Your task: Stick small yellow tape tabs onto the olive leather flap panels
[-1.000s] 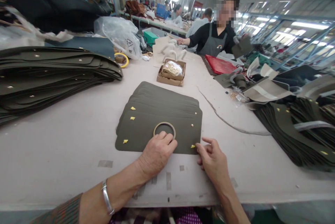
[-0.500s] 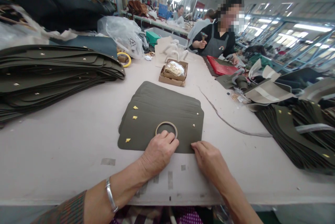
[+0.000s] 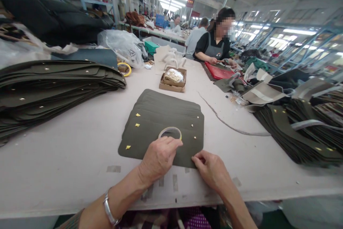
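A fanned stack of dark olive leather-like panels (image 3: pixel 160 114) lies in front of me. Several small yellow tape pieces (image 3: pixel 137 125) mark its left side, and small metal studs (image 3: pixel 195 138) show along its right. My left hand (image 3: pixel 160 155) is closed on a roll of tape (image 3: pixel 170 129) above the middle of the top panel. The roll is tilted, and fingers hide its near part. With thumb and fingers pinched, my right hand (image 3: pixel 210 166) grips the near right corner of the top panel.
A tall pile of olive panels (image 3: pixel 53 89) stands left, a yellow tape roll (image 3: pixel 128 69) behind it. Beyond my stack sits a cardboard box of gold studs (image 3: pixel 173 77). A cord (image 3: pixel 225 122) and more panels (image 3: pixel 284 136) lie right. A co-worker (image 3: pixel 217 43) handles a red piece (image 3: pixel 218 71).
The tape roll has tipped up from lying flatter on the panel. The top panel has turned slightly, uncovering another stud on the right. The co-worker's raised hand with a hammer has come down.
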Demonstrator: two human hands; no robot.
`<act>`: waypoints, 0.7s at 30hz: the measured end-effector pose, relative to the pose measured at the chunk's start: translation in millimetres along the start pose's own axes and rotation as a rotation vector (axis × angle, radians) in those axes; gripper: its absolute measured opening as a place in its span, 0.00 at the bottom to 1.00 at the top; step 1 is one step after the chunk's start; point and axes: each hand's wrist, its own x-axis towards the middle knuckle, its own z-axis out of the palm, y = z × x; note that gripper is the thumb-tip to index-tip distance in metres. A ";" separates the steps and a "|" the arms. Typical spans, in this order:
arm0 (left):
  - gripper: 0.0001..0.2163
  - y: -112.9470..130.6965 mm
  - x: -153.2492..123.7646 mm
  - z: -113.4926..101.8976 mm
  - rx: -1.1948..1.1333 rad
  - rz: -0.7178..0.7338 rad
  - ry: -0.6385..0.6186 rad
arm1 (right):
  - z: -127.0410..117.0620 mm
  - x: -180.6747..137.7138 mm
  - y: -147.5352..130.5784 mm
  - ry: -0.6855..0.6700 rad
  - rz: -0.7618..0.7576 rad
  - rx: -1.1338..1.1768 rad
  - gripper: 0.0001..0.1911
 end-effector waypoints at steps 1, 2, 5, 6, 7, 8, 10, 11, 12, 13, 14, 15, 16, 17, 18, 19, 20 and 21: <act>0.10 3.7 -2.0 -3.5 -0.074 -0.007 0.013 | -1.2 -5.2 -0.7 -0.038 -0.010 0.001 0.10; 0.09 8.1 -4.4 -6.8 -0.138 -0.020 0.021 | -2.1 -10.1 -1.6 -0.054 -0.024 0.006 0.10; 0.09 21.9 -11.1 -13.7 -0.230 -0.059 0.042 | -2.0 -20.8 -5.8 0.055 -0.127 0.127 0.07; 0.10 25.9 -12.8 -15.1 -0.226 -0.064 0.037 | -1.4 -23.1 -8.1 0.119 -0.185 0.194 0.06; 0.13 29.3 -14.1 -16.1 -0.210 -0.065 0.019 | -0.7 -24.7 -11.0 0.181 -0.250 0.261 0.07; 0.16 32.1 -14.9 -16.8 -0.184 -0.063 -0.007 | 0.0 -25.9 -14.3 0.238 -0.318 0.316 0.09; 0.20 35.8 -15.6 -17.6 -0.107 -0.039 -0.055 | 0.8 -26.9 -21.4 0.300 -0.448 0.368 0.10; 0.20 36.9 -15.6 -17.6 -0.061 -0.020 -0.069 | 0.8 -26.8 -24.8 0.313 -0.503 0.369 0.11; 0.20 37.6 -15.6 -17.5 -0.015 0.004 -0.070 | 0.6 -26.5 -27.6 0.319 -0.548 0.359 0.12; 0.19 38.0 -15.8 -17.0 0.030 0.027 -0.068 | 0.3 -26.0 -29.8 0.318 -0.586 0.341 0.12; 0.18 38.2 -16.2 -16.4 0.072 0.046 -0.068 | 0.0 -25.4 -31.4 0.315 -0.619 0.319 0.11; 0.18 38.2 -16.8 -15.5 0.108 0.060 -0.075 | -0.2 -24.8 -32.3 0.312 -0.648 0.296 0.11; 0.17 38.1 -17.8 -14.5 0.140 0.070 -0.085 | -0.2 -24.3 -32.6 0.311 -0.675 0.272 0.11; 0.17 38.1 -18.8 -13.3 0.166 0.080 -0.098 | 0.3 -24.1 -32.4 0.313 -0.699 0.247 0.11; 0.17 38.1 -19.9 -12.2 0.184 0.084 -0.118 | 1.2 -24.0 -31.8 0.319 -0.719 0.223 0.11; 0.17 38.2 -20.9 -11.1 0.193 0.081 -0.138 | 2.5 -24.3 -31.0 0.327 -0.733 0.198 0.11; 0.15 38.6 -21.6 -10.1 0.193 0.076 -0.158 | 4.2 -24.7 -30.0 0.340 -0.742 0.175 0.10; 0.13 39.1 -21.9 -9.4 0.183 0.066 -0.179 | 6.1 -25.2 -29.0 0.361 -0.745 0.156 0.10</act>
